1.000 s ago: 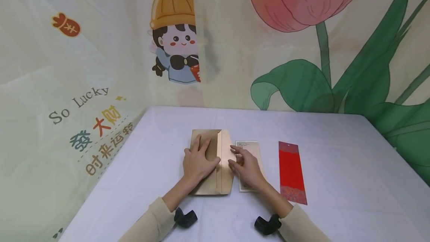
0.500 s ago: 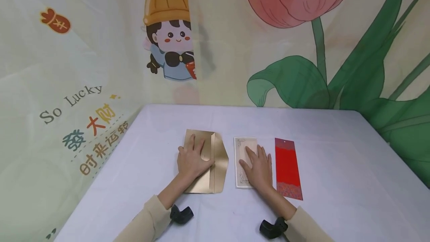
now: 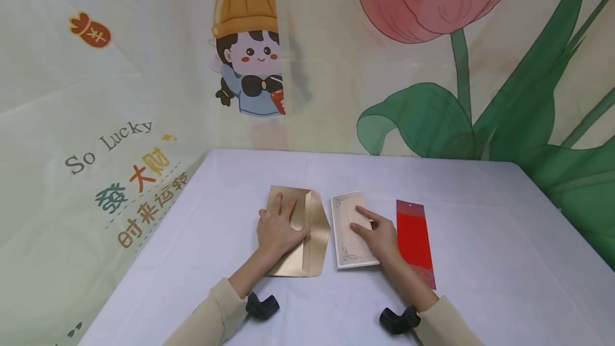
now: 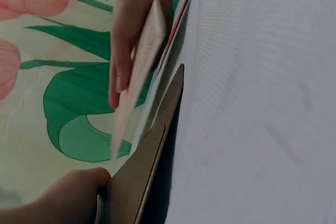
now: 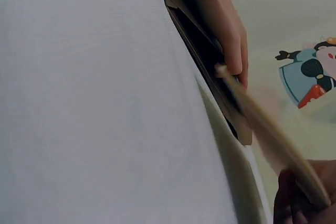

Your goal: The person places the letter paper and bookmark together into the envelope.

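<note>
A gold envelope (image 3: 318, 247) lies with its flap out to the right, and my left hand (image 3: 281, 233) rests flat on its body with the fingers spread. My right hand (image 3: 383, 236) grips a cream card (image 3: 347, 228) with scroll ornaments in its corners, by its right side, thumb on top and other fingers partly hidden beneath. In the left wrist view the card (image 4: 140, 72) is raised and tilted over the table, beyond the envelope (image 4: 139, 177). The right wrist view shows the card (image 5: 281, 140) edge-on, its far end overlapping the left hand (image 5: 226, 35).
A red strip (image 3: 413, 239) with patterned ends and a small hole at the top lies right of the card, its lower part behind the right wrist. White cloth (image 3: 490, 239) covers the table, and a printed curtain (image 3: 322, 68) hangs behind it.
My right hand has left the envelope's flap, moved over to the cream card, taken hold of it and lifted it with a tilt. My left hand stays on the envelope.
</note>
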`<state>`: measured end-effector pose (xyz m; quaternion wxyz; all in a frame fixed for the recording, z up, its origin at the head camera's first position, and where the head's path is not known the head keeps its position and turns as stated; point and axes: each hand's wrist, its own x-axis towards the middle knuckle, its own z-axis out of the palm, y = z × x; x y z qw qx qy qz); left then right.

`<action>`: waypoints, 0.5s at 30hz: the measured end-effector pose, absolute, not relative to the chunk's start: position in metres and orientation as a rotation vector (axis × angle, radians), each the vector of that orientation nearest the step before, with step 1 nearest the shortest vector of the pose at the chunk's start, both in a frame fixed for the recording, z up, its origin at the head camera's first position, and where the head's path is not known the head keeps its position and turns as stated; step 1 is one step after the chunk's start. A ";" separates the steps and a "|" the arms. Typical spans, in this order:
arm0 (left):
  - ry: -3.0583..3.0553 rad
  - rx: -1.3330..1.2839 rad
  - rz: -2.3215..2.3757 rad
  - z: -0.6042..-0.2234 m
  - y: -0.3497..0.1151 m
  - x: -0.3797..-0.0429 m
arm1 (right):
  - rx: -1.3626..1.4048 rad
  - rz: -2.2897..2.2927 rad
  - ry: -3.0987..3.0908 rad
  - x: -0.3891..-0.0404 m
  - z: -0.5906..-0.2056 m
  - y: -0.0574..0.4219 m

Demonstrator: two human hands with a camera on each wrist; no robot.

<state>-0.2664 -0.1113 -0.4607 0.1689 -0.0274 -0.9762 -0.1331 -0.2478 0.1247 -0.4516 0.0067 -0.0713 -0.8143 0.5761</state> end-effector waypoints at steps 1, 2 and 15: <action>-2.775 -0.080 -0.379 -0.461 -0.110 -0.267 | -0.204 1.881 -2.544 -0.248 -0.448 0.123; -2.773 -0.082 -0.380 -0.461 -0.109 -0.267 | -0.180 1.969 -2.536 -0.247 -0.445 0.120; -2.770 -0.079 -0.357 -0.461 -0.108 -0.266 | 0.421 1.279 -2.792 -0.246 -0.453 0.067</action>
